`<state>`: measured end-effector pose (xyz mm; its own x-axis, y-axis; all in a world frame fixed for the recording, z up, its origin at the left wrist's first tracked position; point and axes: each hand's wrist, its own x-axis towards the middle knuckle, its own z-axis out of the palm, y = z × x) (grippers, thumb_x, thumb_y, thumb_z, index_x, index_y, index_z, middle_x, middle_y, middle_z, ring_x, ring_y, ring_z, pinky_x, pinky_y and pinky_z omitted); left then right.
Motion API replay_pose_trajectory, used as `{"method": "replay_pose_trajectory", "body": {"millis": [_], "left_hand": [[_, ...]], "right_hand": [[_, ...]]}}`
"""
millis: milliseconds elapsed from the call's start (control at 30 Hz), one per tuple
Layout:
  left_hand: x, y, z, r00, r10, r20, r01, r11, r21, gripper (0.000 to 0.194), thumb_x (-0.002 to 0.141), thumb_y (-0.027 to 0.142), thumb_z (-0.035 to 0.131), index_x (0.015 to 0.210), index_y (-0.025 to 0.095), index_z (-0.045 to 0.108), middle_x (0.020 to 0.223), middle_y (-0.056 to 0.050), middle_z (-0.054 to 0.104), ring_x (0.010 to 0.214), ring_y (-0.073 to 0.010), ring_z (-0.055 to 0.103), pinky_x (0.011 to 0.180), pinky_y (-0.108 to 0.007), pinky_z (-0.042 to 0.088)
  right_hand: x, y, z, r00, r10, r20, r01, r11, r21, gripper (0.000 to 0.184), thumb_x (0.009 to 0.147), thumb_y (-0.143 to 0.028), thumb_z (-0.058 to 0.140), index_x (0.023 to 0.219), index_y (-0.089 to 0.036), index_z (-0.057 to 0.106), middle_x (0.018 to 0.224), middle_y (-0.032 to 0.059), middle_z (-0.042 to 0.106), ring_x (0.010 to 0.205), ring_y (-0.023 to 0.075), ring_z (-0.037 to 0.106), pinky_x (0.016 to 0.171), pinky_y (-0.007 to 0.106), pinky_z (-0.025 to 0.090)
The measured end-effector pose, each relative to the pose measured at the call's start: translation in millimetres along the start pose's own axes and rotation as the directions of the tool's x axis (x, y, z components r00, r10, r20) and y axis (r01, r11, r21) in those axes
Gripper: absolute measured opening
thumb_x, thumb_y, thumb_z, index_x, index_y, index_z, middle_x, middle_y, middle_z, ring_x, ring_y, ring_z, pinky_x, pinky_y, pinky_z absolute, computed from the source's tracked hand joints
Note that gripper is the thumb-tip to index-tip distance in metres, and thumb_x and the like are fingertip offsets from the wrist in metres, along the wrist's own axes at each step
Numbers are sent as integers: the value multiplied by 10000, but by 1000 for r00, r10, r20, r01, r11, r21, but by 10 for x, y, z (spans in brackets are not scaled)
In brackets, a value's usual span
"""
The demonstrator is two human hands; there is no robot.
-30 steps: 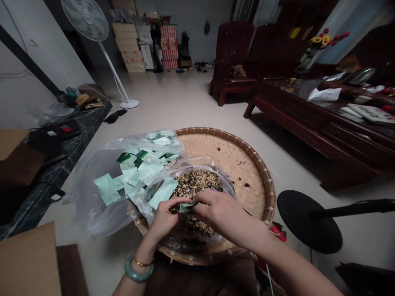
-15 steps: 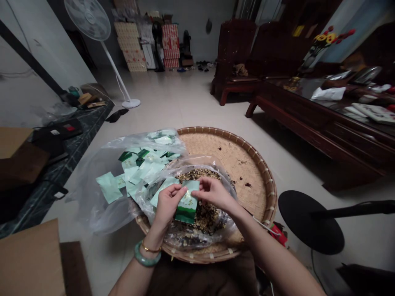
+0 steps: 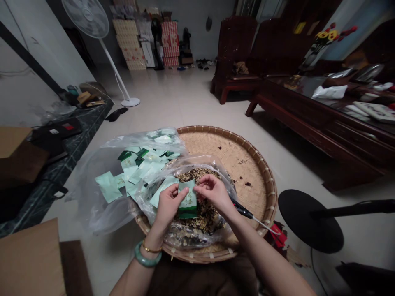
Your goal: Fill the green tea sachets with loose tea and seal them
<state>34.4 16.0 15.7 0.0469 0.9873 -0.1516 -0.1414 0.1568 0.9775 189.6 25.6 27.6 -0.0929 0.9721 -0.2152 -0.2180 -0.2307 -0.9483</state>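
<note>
A light green sachet [image 3: 188,201] with gold print and a dark green lower band is upright over the open plastic bag. My left hand [image 3: 168,204] pinches its left side between thumb and fingers. At the sachet's upper right corner, the thumb and forefinger of my right hand [image 3: 212,192] are closed together on the edge. Below both hands, a clear plastic bag [image 3: 212,161] holds a loose dark and tan dried mix [image 3: 206,216]. Another pale green sachet [image 3: 165,189] lies at that bag's left side, partly behind my left hand.
A round woven bamboo tray [image 3: 259,164] bears the bag. To its left, a second plastic bag [image 3: 106,213] holds several green sachets [image 3: 148,168]. A black tool [image 3: 242,209] with a white cord lies beside my right wrist. A black round base [image 3: 310,220] stands right; cardboard [image 3: 31,259] lies left.
My right hand has shifted slightly right toward the sachet's corner, its fingers more curled. The sachet's upper edge has tilted a little left. More of the black tool now shows.
</note>
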Motion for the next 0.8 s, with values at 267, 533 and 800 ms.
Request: {"method": "replay_pose_trajectory", "body": {"millis": [267, 533, 800], "left_hand": [[-27, -60, -74, 985, 169, -45, -156, 964, 217, 272, 674, 351, 713, 847, 145, 676, 804, -39, 716, 723, -187, 661, 687, -288, 531], [-121, -213, -234, 882, 440, 168, -452, 690, 566, 627, 755, 267, 689, 1324, 211, 430, 1317, -127, 561, 1198, -264, 553, 995, -415, 457], [-157, -66, -269, 692, 565, 450, -697, 361, 619, 172, 895, 214, 523, 1065, 188, 527, 984, -80, 684, 903, -190, 685, 794, -311, 558]], "right_hand": [[-205, 107, 101, 948, -319, 8, 298, 876, -378, 116, 725, -291, 671, 692, -181, 656, 692, 19, 667, 647, 151, 606, 594, 251, 487], [160, -146, -365, 963, -196, 183, 267, 638, -723, 190, 812, -159, 531, 888, -187, 703, 970, 71, 725, 907, 196, 658, 860, 324, 476], [516, -249, -394, 985, -83, 154, 156, 812, -563, 163, 640, -49, 642, 544, -181, 633, 660, 42, 701, 737, 186, 638, 670, 254, 451]]}}
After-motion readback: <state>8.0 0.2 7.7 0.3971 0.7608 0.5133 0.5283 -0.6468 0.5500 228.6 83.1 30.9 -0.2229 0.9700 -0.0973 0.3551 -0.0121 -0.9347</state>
